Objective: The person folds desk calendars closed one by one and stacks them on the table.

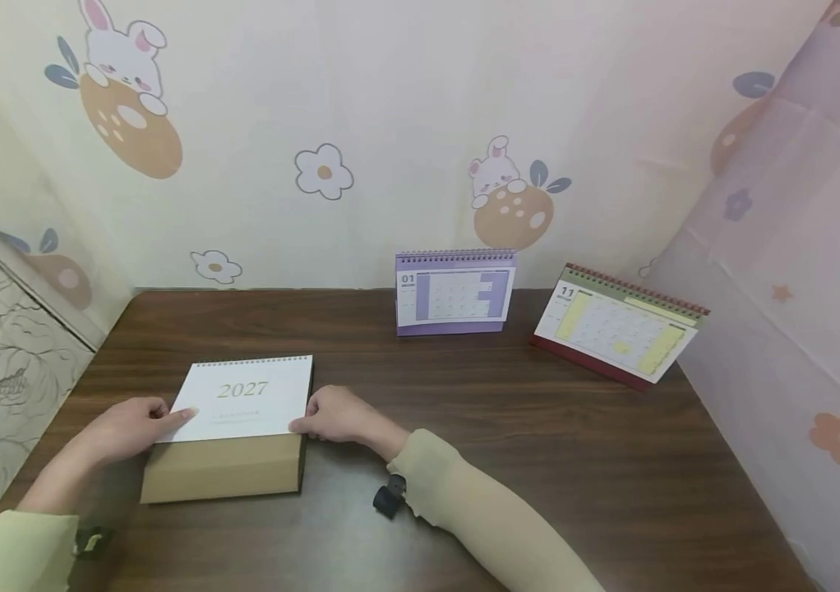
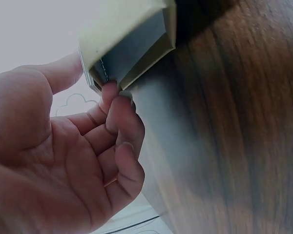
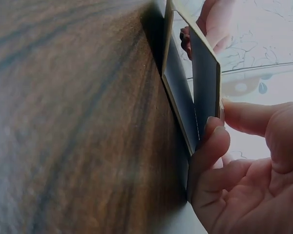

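A desk calendar [image 1: 242,403] with a white "2027" cover and a tan cardboard stand stands at the left of the table. My left hand [image 1: 127,427] pinches its left edge, thumb on the cover; in the left wrist view the fingertips [image 2: 112,90] curl behind the board. At the right edge my right hand [image 1: 334,413] pinches it the same way, and in the right wrist view the thumb [image 3: 246,117] presses the front while fingers reach inside the hollow stand [image 3: 205,73]. The stand's dark inner faces show in both wrist views.
A purple desk calendar [image 1: 455,294] showing "01" stands at the table's back edge. Right of it, a green and red desk calendar [image 1: 620,325] showing "11" is turned at an angle. A patterned curtain [image 1: 390,123] hangs behind the dark wooden table [image 1: 538,427].
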Tool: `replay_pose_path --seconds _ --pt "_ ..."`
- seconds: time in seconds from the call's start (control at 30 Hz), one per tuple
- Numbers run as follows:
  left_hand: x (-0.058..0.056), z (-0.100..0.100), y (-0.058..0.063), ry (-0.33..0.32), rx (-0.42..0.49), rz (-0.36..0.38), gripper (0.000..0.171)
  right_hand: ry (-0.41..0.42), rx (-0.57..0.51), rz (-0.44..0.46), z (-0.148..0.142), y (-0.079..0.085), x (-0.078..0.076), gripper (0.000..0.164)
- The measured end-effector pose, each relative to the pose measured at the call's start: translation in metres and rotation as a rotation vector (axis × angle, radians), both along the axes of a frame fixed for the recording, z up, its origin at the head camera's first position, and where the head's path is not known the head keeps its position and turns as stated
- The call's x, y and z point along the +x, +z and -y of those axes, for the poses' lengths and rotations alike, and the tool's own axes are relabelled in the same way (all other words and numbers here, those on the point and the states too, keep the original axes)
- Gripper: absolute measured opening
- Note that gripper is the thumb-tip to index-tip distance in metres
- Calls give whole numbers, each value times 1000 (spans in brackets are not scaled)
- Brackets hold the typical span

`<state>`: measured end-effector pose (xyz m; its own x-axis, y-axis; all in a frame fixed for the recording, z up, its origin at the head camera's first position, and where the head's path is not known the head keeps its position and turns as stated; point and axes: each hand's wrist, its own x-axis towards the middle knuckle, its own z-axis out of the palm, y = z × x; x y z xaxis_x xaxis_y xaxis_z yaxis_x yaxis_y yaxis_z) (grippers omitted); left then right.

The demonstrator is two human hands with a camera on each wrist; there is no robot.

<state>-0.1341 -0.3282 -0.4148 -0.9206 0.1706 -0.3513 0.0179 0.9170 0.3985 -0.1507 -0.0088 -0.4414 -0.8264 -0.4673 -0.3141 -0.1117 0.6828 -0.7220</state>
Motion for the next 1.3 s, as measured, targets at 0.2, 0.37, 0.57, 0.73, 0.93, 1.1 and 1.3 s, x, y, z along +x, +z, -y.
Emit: replay_pose_path --seconds 0.2,0.37,0.57,0.73,0.93,1.1,1.3 --pt "0 1 -6 15 5 23 49 46 151 -100 4 2 4 40" --pt "-2 4 -8 2 -37 3 51 116 339 -184 14 6 7 49" --pt "-4 8 -9 10 -87 -15 53 122 436 -214 26 7 11 46" --pt "-2 6 -7 42 -128 6 56 102 490 -238 30 6 14 44" --pt "-1 5 -2 64 -152 2 56 123 543 -255 37 9 12 45" --pt "-1 6 0 66 -165 -9 58 125 538 -233 38 7 10 47" --pt "-1 0 -1 102 -175 -163 55 91 485 -187 34 6 7 48"
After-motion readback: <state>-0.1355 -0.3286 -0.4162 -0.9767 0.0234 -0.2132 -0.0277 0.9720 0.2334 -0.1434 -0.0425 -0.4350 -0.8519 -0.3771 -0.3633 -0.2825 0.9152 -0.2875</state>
